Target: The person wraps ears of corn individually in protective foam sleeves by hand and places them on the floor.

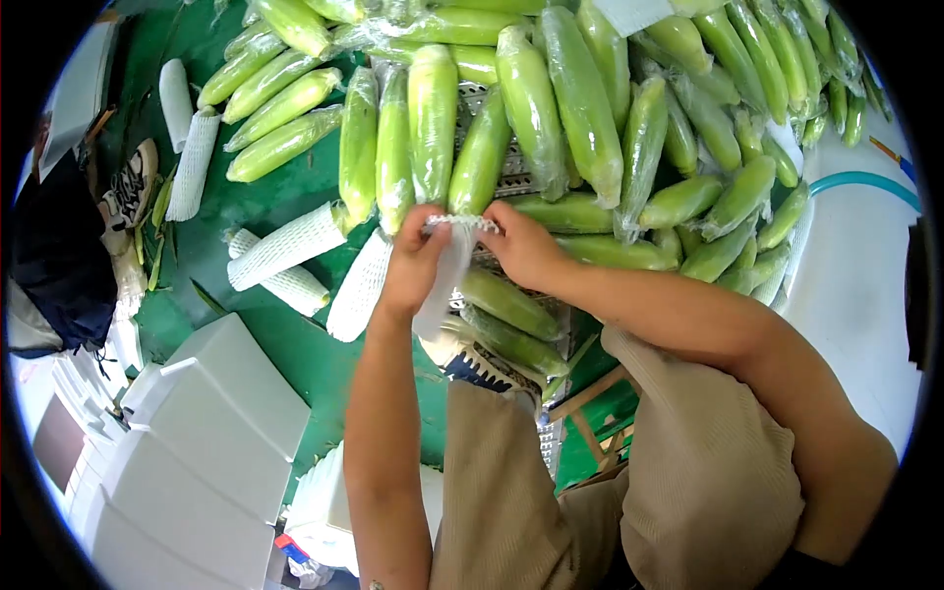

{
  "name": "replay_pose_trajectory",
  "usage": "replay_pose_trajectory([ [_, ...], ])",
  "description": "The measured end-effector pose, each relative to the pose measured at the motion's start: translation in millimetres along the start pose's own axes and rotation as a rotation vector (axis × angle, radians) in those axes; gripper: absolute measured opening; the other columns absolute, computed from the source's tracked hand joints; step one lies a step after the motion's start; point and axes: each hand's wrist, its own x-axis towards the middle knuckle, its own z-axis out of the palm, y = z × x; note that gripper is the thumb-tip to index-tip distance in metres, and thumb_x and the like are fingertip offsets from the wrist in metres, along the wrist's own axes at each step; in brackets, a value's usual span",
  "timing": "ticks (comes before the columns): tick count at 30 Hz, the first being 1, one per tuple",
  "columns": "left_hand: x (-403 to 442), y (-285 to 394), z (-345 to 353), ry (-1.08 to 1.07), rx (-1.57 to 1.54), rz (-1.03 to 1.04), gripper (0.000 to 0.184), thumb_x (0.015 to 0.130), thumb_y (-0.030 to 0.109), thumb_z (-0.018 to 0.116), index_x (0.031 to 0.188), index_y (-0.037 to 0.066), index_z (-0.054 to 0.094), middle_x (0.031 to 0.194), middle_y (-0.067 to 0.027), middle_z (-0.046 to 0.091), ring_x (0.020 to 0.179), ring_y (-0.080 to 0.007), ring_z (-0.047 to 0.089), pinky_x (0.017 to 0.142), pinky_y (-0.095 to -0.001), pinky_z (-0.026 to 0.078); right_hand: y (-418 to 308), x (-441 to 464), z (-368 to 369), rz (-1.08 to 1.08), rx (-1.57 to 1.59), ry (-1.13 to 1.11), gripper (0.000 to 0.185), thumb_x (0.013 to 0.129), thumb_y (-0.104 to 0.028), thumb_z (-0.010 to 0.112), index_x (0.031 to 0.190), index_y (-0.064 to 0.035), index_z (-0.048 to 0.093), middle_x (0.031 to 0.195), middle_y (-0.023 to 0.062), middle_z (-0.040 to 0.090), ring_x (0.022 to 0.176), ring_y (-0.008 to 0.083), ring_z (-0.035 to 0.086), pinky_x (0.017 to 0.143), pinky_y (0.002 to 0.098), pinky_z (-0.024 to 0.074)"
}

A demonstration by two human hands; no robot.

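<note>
A white foam net sleeve (450,270) hangs down between my hands, its ribbed mouth pulled wide. My left hand (415,261) pinches the left side of that rim, and my right hand (526,246) pinches the right side. Just beyond the rim lies a green ear of corn (482,157) in clear film, its lower end close to the sleeve's mouth; I cannot tell whether it touches. Beside it rests another film-wrapped ear of corn (433,118). To the left, a sleeved ear of corn (285,246) lies on the green floor.
Many wrapped ears of corn (580,98) are heaped ahead and to the right. Several unwrapped-looking foam sleeves, one a white net tube (193,167), lie at left. A white foam box (197,433) stands lower left. A shoe (492,369) is below my hands, near a wooden stool (590,433).
</note>
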Motion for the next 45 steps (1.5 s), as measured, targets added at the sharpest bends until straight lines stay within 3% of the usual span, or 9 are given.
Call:
replay_pose_trajectory([
  [5,-25,41,27,0.122,-0.789,-0.044,0.016,0.104,0.012,0.046,0.120,0.014,0.050,0.114,-0.0052,0.059,0.108,-0.0183,0.057,0.093,-0.0332,0.047,-26,-5,-18,-0.114,0.247,0.112,0.017,0.096,-0.018,0.059,0.106,-0.0050,0.053,0.091,0.0123,0.063,0.080,0.0231,0.061,0.075,0.0370,0.0482],
  [10,-33,119,71,0.390,-0.354,0.034,0.024,0.103,0.038,0.051,0.118,0.018,0.052,0.089,0.0079,0.063,0.070,0.0002,0.052,0.052,-0.0175,0.038,-79,19,-64,-0.024,0.441,0.262,0.018,0.097,-0.020,0.058,0.110,-0.0081,0.053,0.090,0.0070,0.059,0.082,0.0165,0.057,0.075,0.0310,0.0472],
  [16,-3,186,72,0.165,-0.278,-0.005,0.023,0.105,0.033,0.049,0.115,0.016,0.059,0.083,0.0077,0.062,0.059,0.0003,0.046,0.043,-0.0172,0.030,-108,25,-100,-0.071,0.933,0.171,0.031,0.096,-0.036,0.065,0.106,-0.0080,0.058,0.085,0.0022,0.059,0.075,0.0075,0.056,0.062,0.0235,0.0479],
  [20,39,141,113,0.378,-0.569,0.408,0.025,0.105,0.031,0.050,0.111,0.009,0.059,0.093,0.0012,0.062,0.077,-0.0055,0.056,0.061,-0.0227,0.047,-101,35,-130,-0.111,0.671,0.192,0.027,0.096,-0.032,0.064,0.097,-0.0052,0.063,0.084,0.0012,0.063,0.075,0.0087,0.057,0.062,0.0248,0.0469],
  [25,108,113,103,-0.016,-1.245,0.008,0.020,0.100,0.023,0.050,0.106,0.007,0.060,0.103,-0.0092,0.064,0.090,-0.0237,0.061,0.085,-0.0388,0.052,-117,70,-161,-0.377,-0.357,0.275,0.024,0.095,-0.024,0.060,0.099,-0.0006,0.060,0.083,0.0121,0.064,0.077,0.0262,0.063,0.069,0.0400,0.0497],
  [31,148,96,111,0.648,0.746,0.584,0.035,0.088,0.016,0.057,0.120,0.005,0.062,0.124,-0.0266,0.059,0.118,-0.0454,0.052,0.099,-0.0497,0.043,-117,137,-174,-0.594,-0.918,0.355,0.019,0.088,-0.009,0.052,0.105,-0.0057,0.060,0.104,0.0186,0.060,0.095,0.0384,0.063,0.082,0.0466,0.0519],
  [38,57,82,56,0.214,-0.918,0.240,0.029,0.100,0.026,0.053,0.126,0.012,0.055,0.110,-0.0077,0.064,0.100,-0.0169,0.058,0.086,-0.0349,0.047,-168,93,-75,-0.881,-0.106,-0.029,0.023,0.093,-0.010,0.059,0.114,-0.0055,0.064,0.124,0.0130,0.059,0.114,0.0287,0.059,0.096,0.0429,0.0476],
  [43,31,28,36,0.640,-0.204,0.114,0.009,0.095,0.009,0.059,0.104,0.007,0.058,0.076,-0.0026,0.059,0.059,-0.0084,0.047,0.051,-0.0224,0.036,-166,110,-153,-1.051,-0.731,0.642,0.033,0.076,-0.017,0.071,0.110,-0.0138,0.070,0.123,0.0110,0.062,0.107,0.0300,0.057,0.086,0.0480,0.0472],
  [45,23,38,41,0.592,-0.205,0.096,0.007,0.095,0.009,0.060,0.101,0.005,0.059,0.077,-0.0019,0.059,0.063,-0.0078,0.049,0.053,-0.0226,0.037,-147,121,-176,-0.581,-1.059,0.939,0.062,0.079,-0.018,0.072,0.137,-0.0170,0.051,0.122,0.0118,0.060,0.104,0.0302,0.060,0.086,0.0446,0.0490],
])
